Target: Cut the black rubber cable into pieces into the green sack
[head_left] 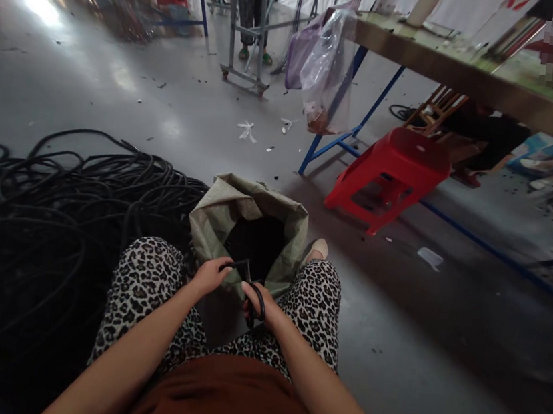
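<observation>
Between my knees stands an open greenish woven sack [207, 215] with dark contents whose kind I cannot make out. My right hand [265, 303] is closed around the black handles of a pair of scissors [262, 305], the blades pointing up over the sack's near rim. My left hand [210, 276] pinches a short black strip [233, 265], like a cord end, whose tip is at the scissor blades. A large heap of black cords [74, 209] lies on the floor left of the sack, beside my left leg.
A red plastic stool [396, 175] stands at the right beside a worktable [440, 62] with blue legs. Clear and purple plastic bags [325, 58] hang from its corner. Behind is a grey wheeled rack [250, 32]. White scraps [247, 131] litter the floor.
</observation>
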`<act>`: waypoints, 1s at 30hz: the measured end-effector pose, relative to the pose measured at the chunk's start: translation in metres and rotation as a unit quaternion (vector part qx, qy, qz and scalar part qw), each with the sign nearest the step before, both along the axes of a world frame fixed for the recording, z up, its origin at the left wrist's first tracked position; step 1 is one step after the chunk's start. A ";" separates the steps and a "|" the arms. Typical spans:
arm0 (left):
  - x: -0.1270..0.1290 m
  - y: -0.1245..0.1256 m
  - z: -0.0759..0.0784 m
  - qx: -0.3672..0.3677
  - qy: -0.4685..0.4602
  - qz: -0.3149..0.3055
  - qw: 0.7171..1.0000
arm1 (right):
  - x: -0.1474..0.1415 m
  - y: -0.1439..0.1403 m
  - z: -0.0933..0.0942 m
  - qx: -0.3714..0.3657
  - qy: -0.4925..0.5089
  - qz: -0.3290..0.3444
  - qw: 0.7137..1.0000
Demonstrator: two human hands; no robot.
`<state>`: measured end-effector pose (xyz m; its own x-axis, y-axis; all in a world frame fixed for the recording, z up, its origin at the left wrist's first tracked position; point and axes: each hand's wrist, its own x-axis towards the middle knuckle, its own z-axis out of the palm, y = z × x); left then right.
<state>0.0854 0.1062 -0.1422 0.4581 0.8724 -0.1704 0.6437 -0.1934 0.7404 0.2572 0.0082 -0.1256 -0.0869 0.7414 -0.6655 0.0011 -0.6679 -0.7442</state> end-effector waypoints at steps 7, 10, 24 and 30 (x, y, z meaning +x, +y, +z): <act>0.000 -0.004 0.002 -0.010 0.013 -0.031 0.999 | 0.000 0.001 -0.006 -0.002 -0.004 0.010 1.000; 0.001 -0.004 0.005 -0.017 0.016 -0.041 0.999 | 0.000 0.001 -0.007 -0.001 -0.006 0.009 1.000; 0.001 -0.005 0.006 -0.019 0.020 -0.046 0.999 | 0.001 0.000 -0.005 -0.012 -0.019 0.019 1.000; 0.002 -0.005 0.008 -0.013 0.026 -0.054 0.998 | 0.001 0.000 -0.003 -0.018 -0.025 0.028 0.999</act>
